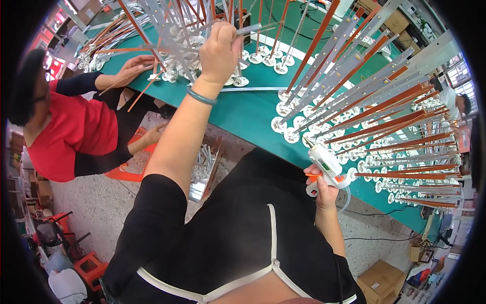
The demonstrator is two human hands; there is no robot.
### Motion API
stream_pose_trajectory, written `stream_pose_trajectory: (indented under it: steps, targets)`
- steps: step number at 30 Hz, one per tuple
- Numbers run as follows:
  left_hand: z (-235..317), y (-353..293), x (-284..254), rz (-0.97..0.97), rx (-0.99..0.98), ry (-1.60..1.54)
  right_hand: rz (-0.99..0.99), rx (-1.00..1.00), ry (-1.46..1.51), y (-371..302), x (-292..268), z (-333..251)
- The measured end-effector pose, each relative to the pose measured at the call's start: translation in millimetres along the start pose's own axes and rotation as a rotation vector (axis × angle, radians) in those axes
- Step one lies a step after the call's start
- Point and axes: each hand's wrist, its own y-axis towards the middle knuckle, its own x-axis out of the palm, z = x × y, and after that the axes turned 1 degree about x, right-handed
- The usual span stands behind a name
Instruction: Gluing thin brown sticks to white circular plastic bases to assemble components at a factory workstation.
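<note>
My left hand (220, 53) is raised over the table, its fingers closed around a thin grey strip (249, 29). One end of that strip sticks out to the right of my fist, and the rest is blurred. In my right hand (326, 195) is a white glue gun (325, 163) with an orange trigger, its nozzle pointing up and left toward the table. Just beyond the nozzle stand several white round bases (291, 135) with tall grey and brown strips (349, 66) rising from them. A flat light strip (253, 89) lies on the green table between my hands.
The green table (243, 114) curves across in front of me. At my left, a co-worker in a red top (86, 131) handles brown strips near more bases. A box of metal parts (206, 169) stands below the table edge. A cardboard box (380, 281) sits on the floor at right.
</note>
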Motion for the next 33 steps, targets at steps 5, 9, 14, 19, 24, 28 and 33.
stream_pose_trajectory:
  steps: [5,9,14,19,24,28,33]
  targets:
    - [-17,17,8,-0.019,0.156,0.103,0.033,0.014,-0.054,0,6,-3]
    - [-16,17,11,-0.055,0.181,0.101,0.049,0.001,-0.052,1,5,-2]
    - [-1,-1,-2,-0.108,0.188,0.068,0.045,-0.008,-0.042,0,6,-2]
    - [5,-10,-14,-0.143,0.203,0.053,0.041,-0.014,-0.037,2,7,-3]
    - [30,-24,-31,-0.262,0.222,0.116,0.048,-0.007,-0.041,0,6,-3]
    - [45,-45,-38,-0.435,0.224,0.155,0.057,-0.008,-0.048,1,8,-5]
    - [39,-49,-34,-0.547,0.182,0.305,0.041,-0.002,-0.049,1,7,-4]
